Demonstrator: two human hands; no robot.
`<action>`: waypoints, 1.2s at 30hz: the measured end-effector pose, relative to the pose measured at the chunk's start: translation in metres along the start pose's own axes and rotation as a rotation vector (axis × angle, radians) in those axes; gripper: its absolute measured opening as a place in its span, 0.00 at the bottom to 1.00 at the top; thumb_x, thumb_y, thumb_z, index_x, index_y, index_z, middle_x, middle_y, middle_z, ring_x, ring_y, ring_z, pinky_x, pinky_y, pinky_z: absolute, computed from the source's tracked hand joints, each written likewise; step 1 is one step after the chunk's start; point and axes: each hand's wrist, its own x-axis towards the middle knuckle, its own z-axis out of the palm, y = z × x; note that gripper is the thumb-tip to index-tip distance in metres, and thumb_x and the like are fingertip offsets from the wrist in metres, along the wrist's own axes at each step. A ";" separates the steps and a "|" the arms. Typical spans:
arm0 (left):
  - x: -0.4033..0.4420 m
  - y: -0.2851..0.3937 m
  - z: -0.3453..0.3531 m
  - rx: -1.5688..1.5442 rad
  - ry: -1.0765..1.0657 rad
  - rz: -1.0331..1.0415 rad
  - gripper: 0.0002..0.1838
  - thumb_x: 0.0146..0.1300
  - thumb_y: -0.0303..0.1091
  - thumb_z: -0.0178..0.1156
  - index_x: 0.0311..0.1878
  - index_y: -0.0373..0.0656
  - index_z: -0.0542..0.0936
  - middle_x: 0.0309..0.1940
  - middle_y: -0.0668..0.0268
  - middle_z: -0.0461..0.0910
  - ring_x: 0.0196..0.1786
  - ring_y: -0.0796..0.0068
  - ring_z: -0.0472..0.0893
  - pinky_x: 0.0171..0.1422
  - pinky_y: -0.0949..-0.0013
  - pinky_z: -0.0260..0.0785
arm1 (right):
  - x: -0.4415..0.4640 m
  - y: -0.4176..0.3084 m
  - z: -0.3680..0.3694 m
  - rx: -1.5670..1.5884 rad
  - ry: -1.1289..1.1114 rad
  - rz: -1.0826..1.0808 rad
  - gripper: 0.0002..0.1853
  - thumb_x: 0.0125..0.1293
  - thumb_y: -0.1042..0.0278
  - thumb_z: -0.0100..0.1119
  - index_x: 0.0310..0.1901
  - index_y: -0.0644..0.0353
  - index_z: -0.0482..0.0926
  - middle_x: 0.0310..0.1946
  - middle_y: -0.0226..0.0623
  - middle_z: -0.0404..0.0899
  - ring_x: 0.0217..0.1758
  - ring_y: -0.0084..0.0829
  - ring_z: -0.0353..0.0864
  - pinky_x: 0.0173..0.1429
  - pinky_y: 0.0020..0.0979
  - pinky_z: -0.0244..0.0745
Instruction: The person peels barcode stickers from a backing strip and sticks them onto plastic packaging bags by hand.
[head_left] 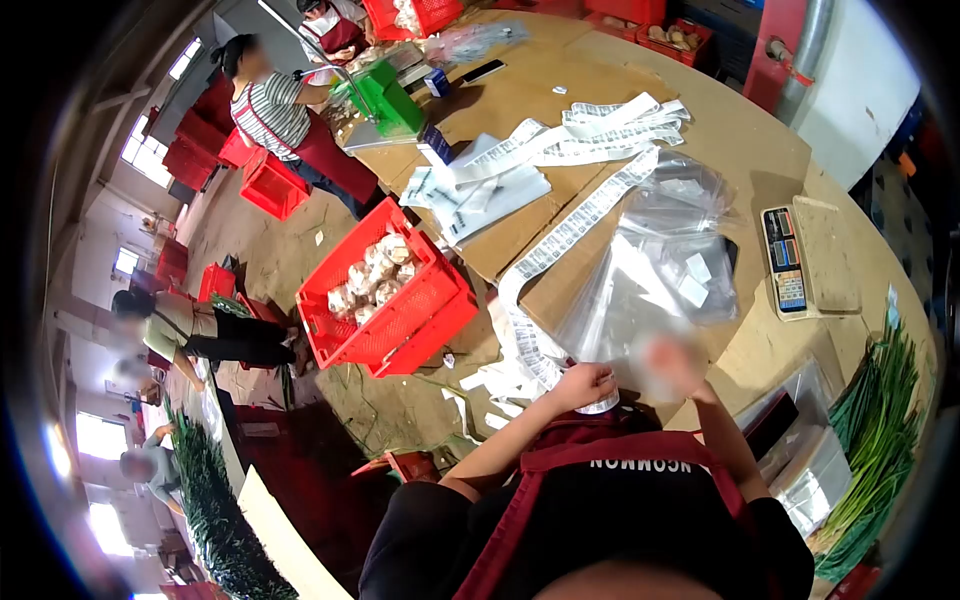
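Observation:
My left hand [586, 386] is closed on a strip of printed labels [600, 404] at the table edge, close to my apron. From there a long ribbon of labels [590, 212] runs up across the table to a loose heap of label strips [600, 135]. My right hand [675, 366] is over the table at the near end of a stack of clear plastic bags [630, 285]. It is blurred, so its fingers and anything in them cannot be made out. Small white labels [692, 290] lie on the bags.
A scale [785, 262] stands right on the table. Green leafy stalks [875, 440] and packed clear bags [812, 480] lie at the near right. A red crate [390, 320] of wrapped white items is left of the table. A co-worker [290, 115] stands by a green device [388, 100].

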 end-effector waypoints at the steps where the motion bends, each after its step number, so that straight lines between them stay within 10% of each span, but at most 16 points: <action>1: 0.003 -0.002 0.000 0.029 -0.016 0.003 0.13 0.56 0.40 0.57 0.32 0.37 0.75 0.22 0.51 0.74 0.28 0.50 0.75 0.33 0.57 0.67 | -0.001 -0.023 -0.005 -0.236 0.226 -0.085 0.11 0.65 0.70 0.51 0.48 0.59 0.72 0.40 0.29 0.73 0.45 0.25 0.72 0.52 0.29 0.68; 7: 0.006 -0.002 -0.001 0.023 -0.032 0.024 0.15 0.56 0.41 0.56 0.29 0.36 0.73 0.22 0.49 0.73 0.30 0.47 0.75 0.34 0.54 0.65 | -0.006 -0.115 -0.088 0.127 1.253 -0.384 0.02 0.63 0.72 0.53 0.35 0.58 0.74 0.32 0.27 0.72 0.38 0.20 0.68 0.44 0.23 0.64; 10: 0.009 0.006 0.002 -0.056 -0.032 -0.014 0.15 0.56 0.41 0.57 0.31 0.36 0.74 0.23 0.50 0.73 0.29 0.50 0.75 0.33 0.56 0.65 | -0.021 -0.166 -0.040 -0.408 1.047 -0.393 0.03 0.61 0.74 0.54 0.37 0.60 0.74 0.33 0.27 0.73 0.39 0.20 0.69 0.47 0.23 0.65; 13: 0.016 0.007 0.007 -0.104 -0.075 -0.012 0.13 0.59 0.39 0.57 0.39 0.39 0.77 0.24 0.54 0.76 0.28 0.61 0.76 0.34 0.63 0.67 | -0.027 -0.150 0.024 0.032 0.473 -0.083 0.07 0.58 0.76 0.56 0.39 0.60 0.76 0.33 0.28 0.75 0.37 0.19 0.72 0.44 0.23 0.67; 16: 0.022 0.013 0.008 -0.173 -0.134 -0.025 0.11 0.60 0.36 0.57 0.38 0.38 0.77 0.22 0.59 0.74 0.26 0.72 0.72 0.32 0.68 0.66 | -0.017 -0.077 0.051 -0.324 -0.017 0.017 0.13 0.55 0.66 0.64 0.42 0.61 0.77 0.32 0.34 0.80 0.35 0.22 0.77 0.42 0.25 0.73; 36: 0.018 0.009 -0.012 -0.294 0.000 -0.149 0.09 0.62 0.32 0.58 0.35 0.35 0.74 0.20 0.69 0.72 0.25 0.85 0.68 0.27 0.74 0.63 | -0.005 -0.134 0.089 0.143 0.235 0.109 0.07 0.57 0.69 0.63 0.29 0.62 0.76 0.22 0.23 0.73 0.26 0.14 0.68 0.30 0.19 0.65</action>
